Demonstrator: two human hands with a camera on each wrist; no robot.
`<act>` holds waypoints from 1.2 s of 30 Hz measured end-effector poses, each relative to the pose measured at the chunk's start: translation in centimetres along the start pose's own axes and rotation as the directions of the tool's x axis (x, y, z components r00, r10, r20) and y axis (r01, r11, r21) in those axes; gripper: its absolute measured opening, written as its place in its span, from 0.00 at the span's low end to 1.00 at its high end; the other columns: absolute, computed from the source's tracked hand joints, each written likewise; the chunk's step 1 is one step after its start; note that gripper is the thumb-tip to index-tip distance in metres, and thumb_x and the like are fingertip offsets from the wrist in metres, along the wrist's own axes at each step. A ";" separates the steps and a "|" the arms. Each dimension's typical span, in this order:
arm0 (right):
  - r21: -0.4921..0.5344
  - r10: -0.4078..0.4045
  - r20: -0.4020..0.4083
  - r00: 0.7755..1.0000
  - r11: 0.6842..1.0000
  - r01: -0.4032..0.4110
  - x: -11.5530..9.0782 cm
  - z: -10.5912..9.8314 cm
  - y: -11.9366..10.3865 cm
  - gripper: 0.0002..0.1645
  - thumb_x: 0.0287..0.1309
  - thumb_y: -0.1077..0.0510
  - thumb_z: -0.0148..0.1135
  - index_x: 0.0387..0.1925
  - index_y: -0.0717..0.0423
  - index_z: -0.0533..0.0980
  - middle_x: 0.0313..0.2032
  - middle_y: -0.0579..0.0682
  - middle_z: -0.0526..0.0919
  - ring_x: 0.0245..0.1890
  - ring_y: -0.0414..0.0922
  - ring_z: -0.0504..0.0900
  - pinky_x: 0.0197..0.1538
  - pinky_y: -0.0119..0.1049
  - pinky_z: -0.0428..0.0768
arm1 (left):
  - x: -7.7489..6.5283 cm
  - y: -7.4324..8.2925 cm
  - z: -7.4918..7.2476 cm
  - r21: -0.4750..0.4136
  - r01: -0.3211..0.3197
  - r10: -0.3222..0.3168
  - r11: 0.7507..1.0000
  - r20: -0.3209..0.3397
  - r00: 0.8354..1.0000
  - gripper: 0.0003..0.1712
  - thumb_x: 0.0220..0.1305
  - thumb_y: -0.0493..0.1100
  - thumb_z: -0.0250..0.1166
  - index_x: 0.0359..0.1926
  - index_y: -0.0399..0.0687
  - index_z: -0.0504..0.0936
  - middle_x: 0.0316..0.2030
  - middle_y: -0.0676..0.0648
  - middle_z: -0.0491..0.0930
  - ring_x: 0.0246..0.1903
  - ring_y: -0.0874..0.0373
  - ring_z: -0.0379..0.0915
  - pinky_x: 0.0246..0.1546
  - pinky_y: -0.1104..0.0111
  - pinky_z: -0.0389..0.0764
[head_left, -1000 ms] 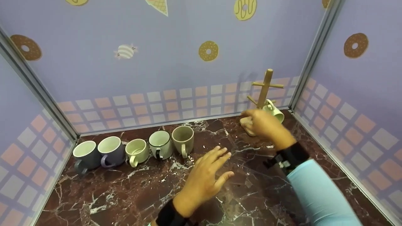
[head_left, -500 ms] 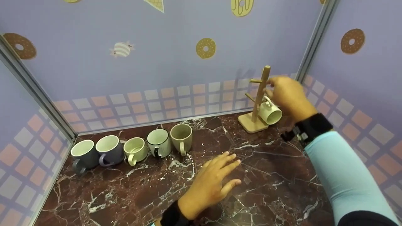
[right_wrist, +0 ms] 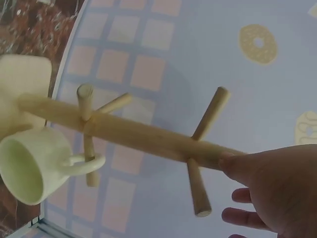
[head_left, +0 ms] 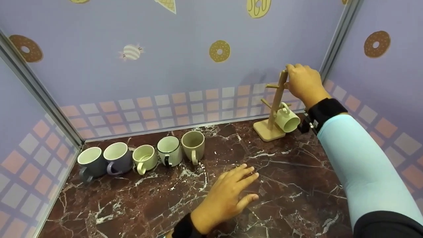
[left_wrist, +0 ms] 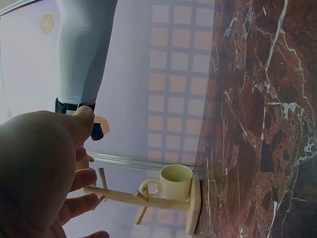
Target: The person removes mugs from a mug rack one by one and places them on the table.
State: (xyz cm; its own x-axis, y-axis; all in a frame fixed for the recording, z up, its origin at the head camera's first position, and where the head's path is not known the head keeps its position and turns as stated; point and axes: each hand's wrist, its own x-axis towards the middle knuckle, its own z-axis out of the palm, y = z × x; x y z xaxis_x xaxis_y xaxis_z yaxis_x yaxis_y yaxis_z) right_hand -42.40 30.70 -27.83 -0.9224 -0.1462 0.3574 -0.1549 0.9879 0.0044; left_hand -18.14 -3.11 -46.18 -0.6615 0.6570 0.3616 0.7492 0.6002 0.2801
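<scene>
A wooden mug tree (head_left: pixel 277 99) stands at the back right on a square base. My right hand (head_left: pixel 304 82) holds the upper end of its post; in the right wrist view the thumb (right_wrist: pixel 233 166) lies against the wood. A pale green mug (head_left: pixel 288 120) hangs by its handle from a lower peg, tilted with its mouth outward. The other visible pegs (right_wrist: pixel 212 113) are bare. Lower in the head view, my left hand (head_left: pixel 228 191) is over the tabletop with fingers spread, holding nothing.
Several upright mugs stand in a row at the left: dark grey (head_left: pixel 92 163), purple-grey (head_left: pixel 118 158), pale green (head_left: pixel 145 158), black-rimmed white (head_left: pixel 170 152) and beige (head_left: pixel 193 147). Patterned walls (head_left: pixel 172 72) enclose the dark red marbled tabletop (head_left: pixel 148 205) behind and at both sides.
My right hand has risen from near the base and hanging mug to the top of the post and taken hold there. My left hand has shifted slightly right and nearer the body.
</scene>
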 end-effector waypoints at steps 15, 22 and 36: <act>0.223 -0.004 0.111 0.994 0.975 -0.021 1.5 1.1 0.6 0.26 0.88 0.65 0.54 0.80 0.63 0.73 0.74 0.71 0.78 0.72 0.73 0.79 0.77 0.68 0.80 | 0.0 0.0 0.6 -0.004 -0.010 0.010 1.000 -0.009 1.000 0.35 0.83 0.66 0.62 0.82 0.59 0.76 0.86 0.50 0.69 0.85 0.49 0.68 0.83 0.45 0.76; 0.344 0.029 0.102 0.994 0.937 -0.063 1.9 1.0 0.9 0.23 0.86 0.65 0.57 0.74 0.66 0.77 0.65 0.72 0.84 0.66 0.70 0.83 0.68 0.66 0.85 | 0.0 -0.2 0.7 0.002 0.004 -0.004 1.000 -0.006 1.000 0.36 0.82 0.66 0.64 0.82 0.60 0.76 0.87 0.49 0.67 0.86 0.46 0.65 0.83 0.43 0.75; 0.301 0.113 0.079 0.990 0.944 -0.132 1.2 0.0 1.1 0.27 0.88 0.47 0.60 0.59 0.70 0.84 0.57 0.74 0.88 0.56 0.70 0.87 0.61 0.66 0.85 | 0.0 -0.2 0.5 0.007 0.022 -0.022 1.000 -0.022 1.000 0.36 0.81 0.66 0.66 0.81 0.62 0.77 0.88 0.48 0.66 0.88 0.46 0.60 0.84 0.42 0.74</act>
State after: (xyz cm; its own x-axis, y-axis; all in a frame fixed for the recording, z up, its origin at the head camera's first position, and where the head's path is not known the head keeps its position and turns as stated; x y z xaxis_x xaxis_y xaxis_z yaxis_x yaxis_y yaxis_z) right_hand -43.64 31.63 -27.43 -0.9591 -0.0371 0.2806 -0.1311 0.9368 -0.3243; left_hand -18.30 -2.99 -46.66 -0.6768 0.6338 0.3746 0.7343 0.6175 0.2819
